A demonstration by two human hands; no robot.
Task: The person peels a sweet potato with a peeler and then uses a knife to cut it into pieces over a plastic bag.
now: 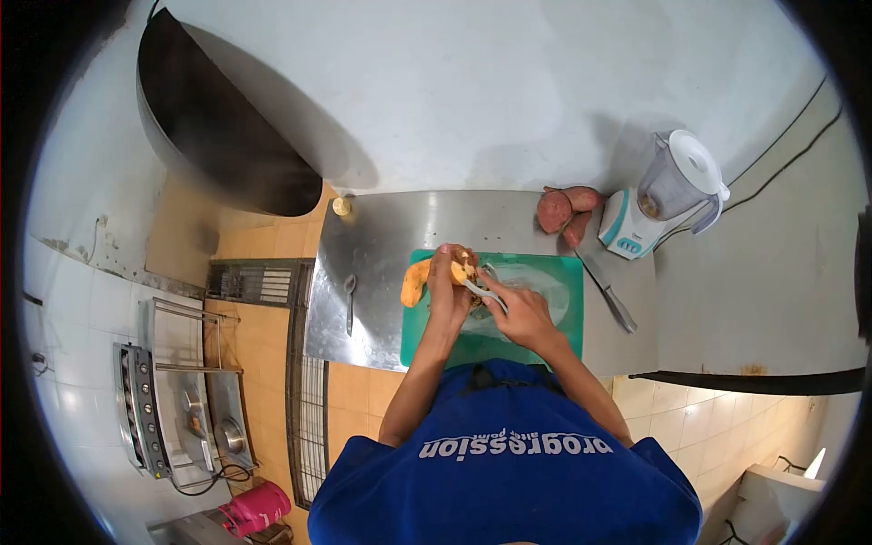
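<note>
Stainless-steel worktop [381, 236] against a pale wall carries a green plastic cutting board [563, 272] at its near edge, a white-and-teal blender [668, 195] at the far right corner. Over the board, the left hand [447, 282] is wrapped around an orange, partly peeled sweet potato [416, 282]. The right hand [520, 313] is closed on a pale-handled peeler [480, 289] touching it; three reddish unpeeled sweet potatoes [565, 211] lie beside the blender.

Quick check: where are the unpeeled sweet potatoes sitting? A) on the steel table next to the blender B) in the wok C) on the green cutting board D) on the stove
A: the unpeeled sweet potatoes lie on the steel table, just left of the blender and beyond the green cutting board.
</note>
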